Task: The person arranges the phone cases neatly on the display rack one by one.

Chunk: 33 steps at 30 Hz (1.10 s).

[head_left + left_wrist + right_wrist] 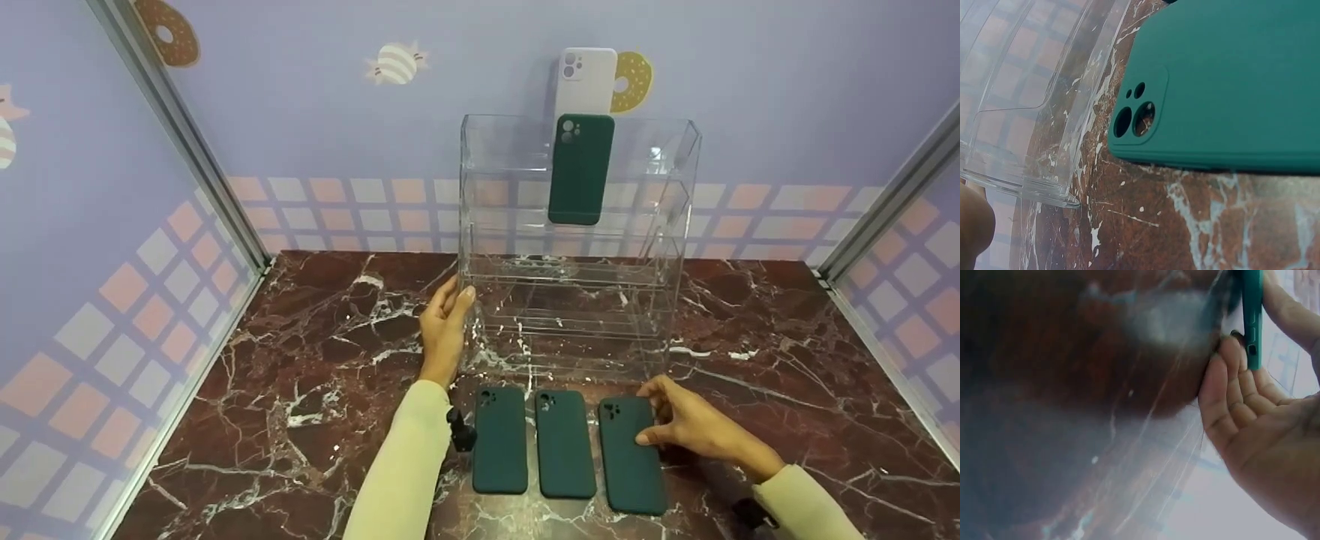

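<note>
A clear tiered acrylic display rack [574, 277] stands on the marbled tabletop. My left hand [444, 326] holds its lower left side; in the left wrist view only a bit of that hand shows beside the rack's edge [1050, 194]. Three dark green phone cases lie in a row before the rack: a left one [500, 442], a middle one [564, 446] and a right one [631, 457]. My right hand [694, 424] pinches the right case, thumb on its back and fingers at its far edge. In the right wrist view the case [1252, 320] appears edge-on between thumb and fingers.
Another green phone case [581, 172] stands upright in an upper tier, in front of a white phone case [589, 79] at the rack's top. A patterned back wall [337, 135] and side walls enclose the marbled table [300, 405].
</note>
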{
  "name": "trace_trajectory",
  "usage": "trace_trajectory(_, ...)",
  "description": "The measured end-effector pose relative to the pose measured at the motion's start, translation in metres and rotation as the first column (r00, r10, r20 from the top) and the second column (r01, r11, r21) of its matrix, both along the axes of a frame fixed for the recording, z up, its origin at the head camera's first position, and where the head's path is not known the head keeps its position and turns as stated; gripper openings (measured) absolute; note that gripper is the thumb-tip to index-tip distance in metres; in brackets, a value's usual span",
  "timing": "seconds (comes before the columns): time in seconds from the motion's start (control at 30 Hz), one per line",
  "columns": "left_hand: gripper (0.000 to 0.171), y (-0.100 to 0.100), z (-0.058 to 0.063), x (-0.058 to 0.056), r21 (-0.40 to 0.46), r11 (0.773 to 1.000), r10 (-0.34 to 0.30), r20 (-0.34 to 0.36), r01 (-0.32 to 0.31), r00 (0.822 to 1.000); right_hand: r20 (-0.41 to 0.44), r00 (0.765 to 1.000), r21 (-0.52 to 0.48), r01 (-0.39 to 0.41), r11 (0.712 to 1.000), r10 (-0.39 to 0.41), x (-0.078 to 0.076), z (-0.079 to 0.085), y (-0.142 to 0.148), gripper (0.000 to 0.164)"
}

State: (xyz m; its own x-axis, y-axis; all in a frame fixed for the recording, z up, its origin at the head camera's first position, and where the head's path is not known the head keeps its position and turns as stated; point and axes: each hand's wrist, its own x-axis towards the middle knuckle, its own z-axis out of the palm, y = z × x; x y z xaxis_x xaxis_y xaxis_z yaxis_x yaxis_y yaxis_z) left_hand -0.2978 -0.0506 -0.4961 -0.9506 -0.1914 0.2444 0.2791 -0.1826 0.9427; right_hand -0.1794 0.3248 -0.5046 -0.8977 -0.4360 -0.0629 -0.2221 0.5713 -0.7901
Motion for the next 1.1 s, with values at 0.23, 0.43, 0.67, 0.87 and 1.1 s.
trace_trajectory(0.23,0.045,0.0,0.0,0.0,0.029,1.0,0.008,0.007,-0.009,1.0,0.11,0.993,-0.204,-0.021,0.979,0.045,0.0,0.014,0.003,0.045)
trace_trajectory(0.43,0.046,-0.001,0.002,0.001,0.027,0.999,0.02,0.005,-0.02,1.0,0.05,0.999,-0.255,0.003,0.967,0.01,-0.002,0.035,0.005,0.042)
trace_trajectory(0.67,0.049,-0.003,0.0,0.003,0.001,1.0,-0.006,0.024,0.006,1.0,-0.149,0.987,-0.206,0.03,0.978,-0.062,-0.004,0.05,0.003,0.04)
trace_trajectory(0.87,0.052,-0.003,0.0,0.004,-0.03,0.999,-0.02,0.018,0.02,1.0,-0.257,0.955,-0.254,0.078,0.964,-0.145,-0.008,0.061,-0.003,0.04)
trace_trajectory(1.1,0.051,-0.001,0.001,0.003,-0.024,1.0,-0.008,0.023,0.008,1.0,-0.348,0.913,-0.307,0.103,0.946,-0.212,-0.018,0.081,-0.009,0.044)
